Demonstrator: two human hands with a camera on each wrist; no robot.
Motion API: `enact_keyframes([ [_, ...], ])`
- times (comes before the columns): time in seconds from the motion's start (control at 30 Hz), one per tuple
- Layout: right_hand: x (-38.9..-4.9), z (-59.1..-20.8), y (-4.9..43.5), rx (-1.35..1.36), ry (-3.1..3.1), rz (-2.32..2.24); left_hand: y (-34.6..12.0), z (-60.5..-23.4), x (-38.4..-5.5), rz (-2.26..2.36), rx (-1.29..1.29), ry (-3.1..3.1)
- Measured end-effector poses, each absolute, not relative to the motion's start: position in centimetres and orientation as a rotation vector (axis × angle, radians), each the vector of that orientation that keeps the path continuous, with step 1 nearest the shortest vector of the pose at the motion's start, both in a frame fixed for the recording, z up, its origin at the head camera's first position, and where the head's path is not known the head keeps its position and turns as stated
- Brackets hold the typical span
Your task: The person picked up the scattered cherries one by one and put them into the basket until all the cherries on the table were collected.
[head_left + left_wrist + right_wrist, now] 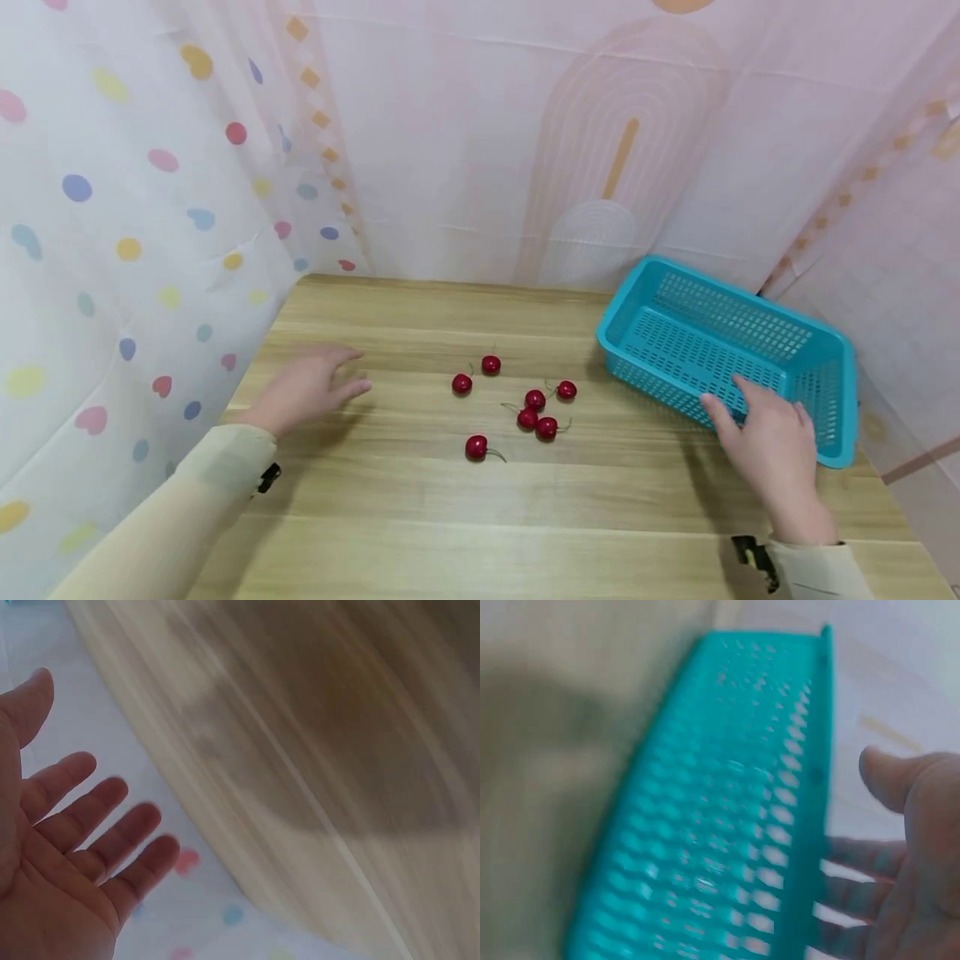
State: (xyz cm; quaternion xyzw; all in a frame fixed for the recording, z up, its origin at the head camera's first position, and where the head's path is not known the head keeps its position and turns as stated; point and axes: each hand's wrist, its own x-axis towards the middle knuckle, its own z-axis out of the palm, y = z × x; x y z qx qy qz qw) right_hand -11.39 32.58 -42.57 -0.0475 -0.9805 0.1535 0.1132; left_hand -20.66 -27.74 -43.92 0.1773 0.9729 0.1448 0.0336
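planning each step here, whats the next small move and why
Probably move the left hand rightward to the nearest cherry. That hand is open and holds nothing, the cherries lie on the table to the right of its fingertips, and none shows in the basket, where the right hand is at the near side.

Seven glossy red cherries [535, 400] with thin stems lie loose in front of me, midway between the left and right edges of the wooden surface [420, 508]. Three bunch close together, one sits just to their right, two are nearer the far edge, and one is nearest me. My turquoise perforated plastic basket [697, 350], rectangular, stands upright and slanted at the far right corner, below my right hand [772, 450].
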Motion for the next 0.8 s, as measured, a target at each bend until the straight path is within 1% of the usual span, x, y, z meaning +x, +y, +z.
enact_keyframes([
  [0.17, -11.3, -45.5, 31.4, -0.142, -2.721, 0.359, -23.4, -44.8, -20.5, 0.525, 0.652, 2.961],
  [0.27, -11.4, -46.4, 31.1, -0.138, -2.625, 0.329, -20.8, -45.3, -20.6, 0.554, 0.697, 2.939],
  [0.5, -11.5, -46.9, 30.6, -0.166, -2.575, 0.36, -16.0, -46.2, -21.6, 0.499, 0.795, 2.911],
  [0.7, -11.5, -47.0, 30.7, -0.135, -2.558, 0.365, -14.0, -47.1, -22.4, 0.527, 0.798, 2.892],
  [0.8, -11.6, -47.0, 30.8, -0.137, -2.55, 0.368, -12.8, -47.6, -24.2, 0.55, 0.823, 2.876],
])
